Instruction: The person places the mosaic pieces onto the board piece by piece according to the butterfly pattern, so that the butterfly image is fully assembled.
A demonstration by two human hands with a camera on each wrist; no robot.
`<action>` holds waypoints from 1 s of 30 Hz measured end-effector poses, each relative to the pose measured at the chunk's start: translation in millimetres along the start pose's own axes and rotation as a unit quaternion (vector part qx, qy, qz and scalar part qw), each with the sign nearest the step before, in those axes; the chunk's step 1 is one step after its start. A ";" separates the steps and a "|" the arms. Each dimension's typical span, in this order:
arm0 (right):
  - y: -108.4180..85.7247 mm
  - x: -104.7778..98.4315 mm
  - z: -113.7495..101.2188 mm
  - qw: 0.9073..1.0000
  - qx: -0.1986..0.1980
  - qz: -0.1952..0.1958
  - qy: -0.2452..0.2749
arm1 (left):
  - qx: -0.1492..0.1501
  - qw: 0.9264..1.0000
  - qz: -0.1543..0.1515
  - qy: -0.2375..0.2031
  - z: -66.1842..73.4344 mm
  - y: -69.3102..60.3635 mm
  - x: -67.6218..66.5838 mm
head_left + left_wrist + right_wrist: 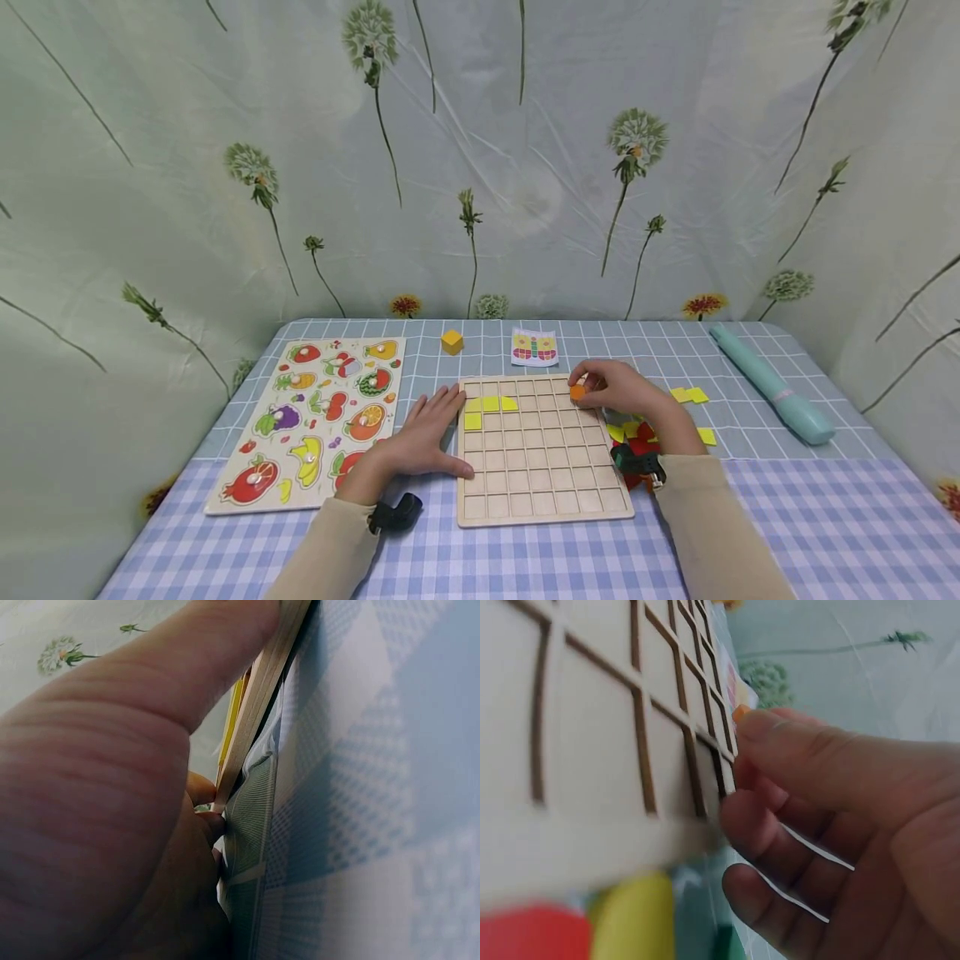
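A wooden grid board (547, 458) lies mid-table, with several yellow pieces (491, 404) in cells at its upper left. My right hand (622, 390) pinches a small orange piece (577, 392) between thumb and fingertips at the board's top right corner; in the right wrist view the orange piece (740, 713) shows at the tip of the thumb. My left hand (422, 440) rests along the board's left edge, fingers straight, thumb on the lower left edge. The left wrist view shows that thumb large against the board's side (259, 705).
A fruit puzzle board (300, 492) lies on the left. Behind the grid are an orange-yellow cube (452, 342) and a butterfly pattern card (534, 347). Loose yellow pieces (697, 395) and red pieces (641, 445) lie near the right forearm; a teal bottle-like object (772, 385) is further right.
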State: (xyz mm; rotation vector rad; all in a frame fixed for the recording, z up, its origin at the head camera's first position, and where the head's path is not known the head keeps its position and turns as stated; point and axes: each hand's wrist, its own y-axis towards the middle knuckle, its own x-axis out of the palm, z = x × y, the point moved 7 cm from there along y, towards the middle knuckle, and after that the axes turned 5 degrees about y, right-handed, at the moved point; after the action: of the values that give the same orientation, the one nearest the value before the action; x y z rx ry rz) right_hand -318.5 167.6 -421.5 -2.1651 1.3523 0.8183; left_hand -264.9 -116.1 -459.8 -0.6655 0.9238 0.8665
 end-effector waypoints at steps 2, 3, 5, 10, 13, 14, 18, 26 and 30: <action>2.4 4.8 -6.3 1.000 -0.015 -0.007 -0.008 | 0.000 1.000 0.000 0.000 0.2 -0.1 -0.2; 3.4 7.4 -9.7 1.000 -0.025 -0.010 -0.014 | 0.000 1.000 0.000 0.000 0.3 -0.1 -0.3; 5.2 12.2 -15.2 0.999 -0.032 -0.014 -0.023 | 0.001 1.000 0.000 0.001 0.4 0.2 -0.2; 9.5 24.3 -23.6 0.999 -0.027 -0.018 -0.017 | 0.001 1.000 -0.001 0.003 0.0 0.5 0.0; 10.8 30.3 -29.2 0.999 -0.034 -0.019 -0.013 | -0.002 1.000 -0.002 0.004 -0.6 0.3 0.4; 10.9 32.1 -31.7 0.999 -0.040 -0.019 -0.013 | -0.002 1.000 -0.002 0.003 -0.7 0.2 0.4; 11.3 38.5 -44.5 0.997 -0.068 -0.021 -0.013 | -0.001 1.000 -0.002 0.005 -0.3 0.5 0.5; 14.8 53.5 -63.4 0.998 -0.064 -0.004 -0.021 | -0.003 1.000 -0.003 0.004 -0.3 1.1 0.3; 16.3 65.8 -69.2 0.998 -0.060 -0.009 -0.007 | -0.006 1.000 -0.004 0.004 -1.1 0.4 0.4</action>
State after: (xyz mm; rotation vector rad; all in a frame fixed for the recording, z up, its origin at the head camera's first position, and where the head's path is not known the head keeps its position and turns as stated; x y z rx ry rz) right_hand -294.1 73.9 -418.4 -2.2553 1.3048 0.9264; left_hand -265.6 -116.6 -460.7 -0.6834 0.9233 0.8624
